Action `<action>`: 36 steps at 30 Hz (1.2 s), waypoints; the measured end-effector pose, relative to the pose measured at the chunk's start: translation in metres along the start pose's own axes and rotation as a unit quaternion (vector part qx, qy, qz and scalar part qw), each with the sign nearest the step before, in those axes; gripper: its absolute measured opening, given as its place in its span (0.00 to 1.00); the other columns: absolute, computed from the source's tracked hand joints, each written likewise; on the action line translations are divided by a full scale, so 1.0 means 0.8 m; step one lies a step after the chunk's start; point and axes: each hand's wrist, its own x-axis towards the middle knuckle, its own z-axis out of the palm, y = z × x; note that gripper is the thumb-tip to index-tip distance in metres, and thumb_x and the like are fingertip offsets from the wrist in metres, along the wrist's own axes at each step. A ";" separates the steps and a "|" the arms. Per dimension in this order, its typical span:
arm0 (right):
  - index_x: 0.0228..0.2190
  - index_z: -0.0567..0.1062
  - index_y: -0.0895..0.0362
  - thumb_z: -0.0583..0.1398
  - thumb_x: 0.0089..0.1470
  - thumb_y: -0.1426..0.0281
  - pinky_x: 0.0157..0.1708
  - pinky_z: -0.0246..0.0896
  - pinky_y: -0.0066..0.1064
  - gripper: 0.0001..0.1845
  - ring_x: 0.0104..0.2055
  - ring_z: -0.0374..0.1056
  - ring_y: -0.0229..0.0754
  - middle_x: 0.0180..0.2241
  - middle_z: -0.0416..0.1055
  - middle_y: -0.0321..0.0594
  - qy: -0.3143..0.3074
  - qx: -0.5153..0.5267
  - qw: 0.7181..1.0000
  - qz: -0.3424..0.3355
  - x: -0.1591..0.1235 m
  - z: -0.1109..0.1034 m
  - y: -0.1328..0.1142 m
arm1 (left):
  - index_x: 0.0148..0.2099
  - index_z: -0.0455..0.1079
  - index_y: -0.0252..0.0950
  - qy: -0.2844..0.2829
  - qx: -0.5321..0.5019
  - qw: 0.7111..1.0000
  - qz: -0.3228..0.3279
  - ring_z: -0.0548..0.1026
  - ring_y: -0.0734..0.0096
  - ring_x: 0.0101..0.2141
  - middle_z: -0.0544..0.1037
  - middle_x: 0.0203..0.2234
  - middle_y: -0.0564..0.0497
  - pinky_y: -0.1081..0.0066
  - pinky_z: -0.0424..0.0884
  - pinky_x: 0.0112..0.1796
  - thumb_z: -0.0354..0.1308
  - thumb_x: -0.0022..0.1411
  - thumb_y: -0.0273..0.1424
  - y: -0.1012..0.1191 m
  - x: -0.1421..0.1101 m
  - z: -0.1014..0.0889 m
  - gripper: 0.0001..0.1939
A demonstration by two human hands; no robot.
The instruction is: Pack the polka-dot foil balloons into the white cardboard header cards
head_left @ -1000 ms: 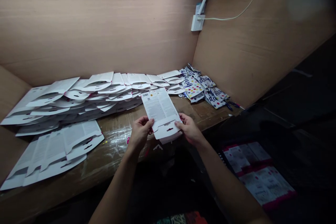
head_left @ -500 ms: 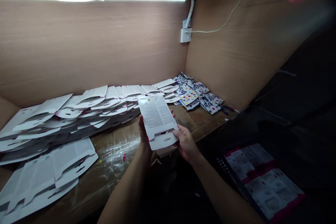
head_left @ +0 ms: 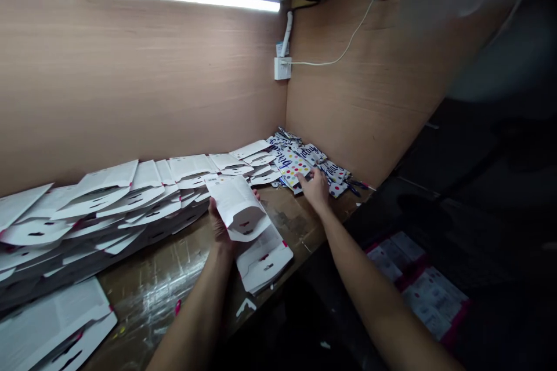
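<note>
In the head view, we find the left hand (head_left: 221, 233) gripping a white, open-mouthed card sleeve (head_left: 235, 200); the right hand (head_left: 315, 189), apart from it, touches a flat, colour-dotted white packet (head_left: 289, 164), whether gripping we cannot tell.

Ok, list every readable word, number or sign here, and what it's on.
"birthday", apparently: blue script on the front polka-dot packet; other packets show only fragments.
White sleeve in the left hand: print too small.
Label above the socket: too small.
Pink-edged packs, lower right: too blurred.
</note>
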 end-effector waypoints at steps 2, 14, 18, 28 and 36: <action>0.52 0.73 0.57 0.67 0.60 0.58 0.60 0.60 0.49 0.23 0.63 0.64 0.54 0.61 0.68 0.60 -0.002 -0.022 1.000 0.010 0.054 -0.001 -0.001 | 0.71 0.61 0.34 -0.007 -0.011 1.000 -0.009 0.76 0.44 0.60 0.77 0.59 0.34 0.46 0.68 0.62 0.58 0.58 0.66 0.005 -0.001 -0.009 0.52; 0.53 0.75 0.61 0.67 0.64 0.65 0.48 0.76 0.45 0.19 0.47 0.77 0.49 0.50 0.77 0.48 -0.249 0.090 0.955 0.137 0.097 0.005 0.015 | 0.71 0.61 0.37 -0.006 -0.031 0.999 0.013 0.72 0.36 0.63 0.78 0.59 0.34 0.37 0.66 0.62 0.57 0.60 0.65 0.010 0.004 -0.022 0.49; 0.52 0.73 0.57 0.69 0.55 0.72 0.44 0.78 0.44 0.24 0.42 0.80 0.50 0.44 0.82 0.47 -0.249 0.182 0.941 0.139 0.027 -0.024 0.036 | 0.73 0.59 0.36 -0.015 -0.038 0.999 0.011 0.72 0.35 0.63 0.77 0.60 0.34 0.37 0.65 0.62 0.56 0.61 0.65 0.010 0.003 -0.020 0.50; 0.43 0.79 0.52 0.76 0.44 0.65 0.46 0.78 0.42 0.24 0.43 0.81 0.50 0.38 0.84 0.38 -0.211 0.435 0.864 0.137 -0.079 -0.019 0.016 | 0.75 0.53 0.27 -0.165 -0.062 0.978 -0.114 0.74 0.34 0.60 0.72 0.63 0.30 0.46 0.69 0.60 0.51 0.46 0.78 0.006 -0.016 -0.030 0.72; 0.40 0.83 0.54 0.72 0.45 0.68 0.46 0.75 0.35 0.17 0.44 0.79 0.47 0.42 0.83 0.39 -0.214 0.286 0.934 0.028 -0.077 -0.038 0.030 | 0.70 0.65 0.36 -0.032 0.024 0.994 -0.101 0.73 0.31 0.59 0.76 0.59 0.34 0.40 0.71 0.54 0.37 0.44 0.83 0.016 -0.029 -0.010 0.69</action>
